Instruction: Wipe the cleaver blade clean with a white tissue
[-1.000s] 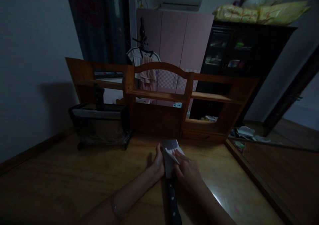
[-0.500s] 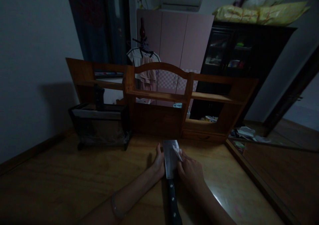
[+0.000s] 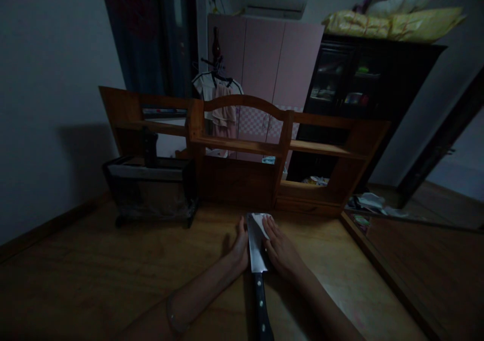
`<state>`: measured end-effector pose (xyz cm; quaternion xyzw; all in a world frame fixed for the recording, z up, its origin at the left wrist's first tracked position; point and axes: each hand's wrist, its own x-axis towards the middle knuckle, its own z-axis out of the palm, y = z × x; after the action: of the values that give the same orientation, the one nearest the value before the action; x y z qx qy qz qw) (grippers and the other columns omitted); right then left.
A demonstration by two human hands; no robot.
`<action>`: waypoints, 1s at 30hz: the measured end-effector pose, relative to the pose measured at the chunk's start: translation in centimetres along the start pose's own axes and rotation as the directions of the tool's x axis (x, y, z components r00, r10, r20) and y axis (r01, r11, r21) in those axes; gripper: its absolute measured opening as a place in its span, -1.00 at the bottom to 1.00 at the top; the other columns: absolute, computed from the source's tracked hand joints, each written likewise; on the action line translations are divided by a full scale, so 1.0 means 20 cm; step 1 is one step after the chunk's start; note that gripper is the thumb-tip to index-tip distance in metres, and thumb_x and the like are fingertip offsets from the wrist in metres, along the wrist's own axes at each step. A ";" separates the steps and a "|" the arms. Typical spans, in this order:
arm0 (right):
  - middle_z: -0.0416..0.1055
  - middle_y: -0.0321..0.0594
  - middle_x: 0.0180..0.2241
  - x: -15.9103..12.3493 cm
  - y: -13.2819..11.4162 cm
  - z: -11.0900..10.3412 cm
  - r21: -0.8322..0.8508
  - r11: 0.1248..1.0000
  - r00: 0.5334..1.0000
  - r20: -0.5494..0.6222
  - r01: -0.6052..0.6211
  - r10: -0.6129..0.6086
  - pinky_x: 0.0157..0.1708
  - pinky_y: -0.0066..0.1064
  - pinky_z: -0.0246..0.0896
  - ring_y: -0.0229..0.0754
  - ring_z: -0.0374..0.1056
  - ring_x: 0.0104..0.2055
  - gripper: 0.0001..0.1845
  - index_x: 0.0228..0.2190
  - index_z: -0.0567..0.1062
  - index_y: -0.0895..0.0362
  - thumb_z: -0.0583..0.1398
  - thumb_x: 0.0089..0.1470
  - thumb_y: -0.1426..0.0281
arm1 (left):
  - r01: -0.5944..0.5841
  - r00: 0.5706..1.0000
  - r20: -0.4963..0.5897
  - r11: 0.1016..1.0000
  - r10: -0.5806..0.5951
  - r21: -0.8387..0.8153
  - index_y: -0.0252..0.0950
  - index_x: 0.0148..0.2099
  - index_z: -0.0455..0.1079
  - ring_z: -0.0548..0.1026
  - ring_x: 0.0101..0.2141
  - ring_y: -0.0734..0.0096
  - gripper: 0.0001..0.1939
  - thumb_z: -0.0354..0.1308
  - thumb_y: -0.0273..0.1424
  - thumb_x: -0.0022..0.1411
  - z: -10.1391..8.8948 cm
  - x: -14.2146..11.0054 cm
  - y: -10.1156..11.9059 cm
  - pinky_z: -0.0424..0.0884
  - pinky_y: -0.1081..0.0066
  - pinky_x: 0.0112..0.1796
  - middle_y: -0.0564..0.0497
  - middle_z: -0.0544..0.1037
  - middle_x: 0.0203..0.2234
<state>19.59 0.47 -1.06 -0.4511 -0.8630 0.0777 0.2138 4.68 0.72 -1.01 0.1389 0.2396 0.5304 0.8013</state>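
Note:
A cleaver [image 3: 256, 254] with a broad metal blade and a black riveted handle points away from me above the wooden table. My left hand [image 3: 240, 250] grips the blade along its left side, thumb up by the far end; some of its fingers are hidden behind the blade. Pressed against the upper right of the blade face is a thin white tissue or cloth [image 3: 260, 220], held under the fingers of my right hand [image 3: 283, 253]. Neither hand is on the handle, which runs down toward the bottom of the view.
A dark knife holder [image 3: 151, 200] with a black-handled knife [image 3: 150, 148] in it stands on the table [image 3: 94, 275] at the left. Across the back runs a wooden shelf unit [image 3: 242, 142]. A raised edge [image 3: 381, 268] borders the table's right side.
My right hand has shifted slightly up the blade and its fingers have flattened over the white tissue, which was bunched in the fingertips before. My left hand stays in place.

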 end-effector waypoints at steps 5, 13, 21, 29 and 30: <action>-0.13 -0.05 0.35 0.00 0.01 -0.02 -0.045 0.999 1.000 -0.002 0.001 -0.001 0.33 -0.12 -0.18 -0.12 -0.24 0.39 -0.40 0.30 0.01 0.24 -0.07 0.27 0.39 | 0.011 1.000 0.009 1.000 -0.011 -0.012 -0.43 0.05 0.43 0.53 -0.09 0.14 -0.34 -0.20 0.02 0.36 0.02 -0.02 0.01 0.32 0.32 0.03 -0.19 0.61 -0.19; 0.05 -0.05 0.30 -0.01 -0.03 -0.08 -0.071 0.997 1.000 0.006 0.014 -0.013 0.30 -0.15 -0.07 -0.11 -0.08 0.35 -0.42 0.25 0.16 0.24 -0.03 0.21 0.45 | 0.019 1.000 0.015 1.000 -0.018 -0.008 -0.46 -0.02 0.46 0.55 -0.12 0.09 -0.27 -0.21 0.09 0.32 0.01 -0.02 0.01 0.33 0.30 0.01 -0.22 0.62 -0.25; 0.25 -0.04 0.20 -0.06 -0.10 -0.16 -0.130 0.992 1.000 0.024 0.004 -0.001 0.22 -0.17 0.08 -0.05 0.12 0.28 -0.47 0.19 0.29 0.21 0.00 0.19 0.43 | 0.042 0.998 0.054 0.999 -0.043 0.011 -0.51 -0.05 0.45 0.55 -0.13 0.08 -0.23 -0.32 0.06 0.36 0.02 -0.04 0.02 0.33 0.27 0.01 -0.26 0.61 -0.29; 0.45 -0.05 0.04 -0.09 -0.13 -0.17 -0.206 0.978 0.999 0.037 -0.027 0.036 -0.01 -0.19 0.25 0.02 0.42 0.01 -0.58 0.04 0.45 0.14 0.02 0.21 0.36 | 0.053 0.997 0.054 0.998 -0.054 0.023 -0.46 -0.14 0.48 0.56 -0.17 0.05 -0.23 -0.31 0.09 0.33 0.02 -0.03 0.01 0.36 0.23 -0.03 -0.26 0.61 -0.35; 0.48 -0.06 0.01 -0.10 -0.13 -0.17 -0.213 0.976 0.999 0.033 -0.033 0.041 -0.03 -0.21 0.25 0.01 0.44 -0.01 -0.60 0.01 0.48 0.12 0.02 0.21 0.35 | 0.055 0.997 0.055 0.998 -0.057 0.030 -0.46 -0.14 0.48 0.56 -0.18 0.03 -0.23 -0.30 0.10 0.33 0.02 -0.03 0.01 0.37 0.21 -0.04 -0.25 0.61 -0.36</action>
<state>20.11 -2.82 2.34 -0.4857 -0.8617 -0.0027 0.1466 4.46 0.37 -0.49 0.1582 0.2286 0.5002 0.8201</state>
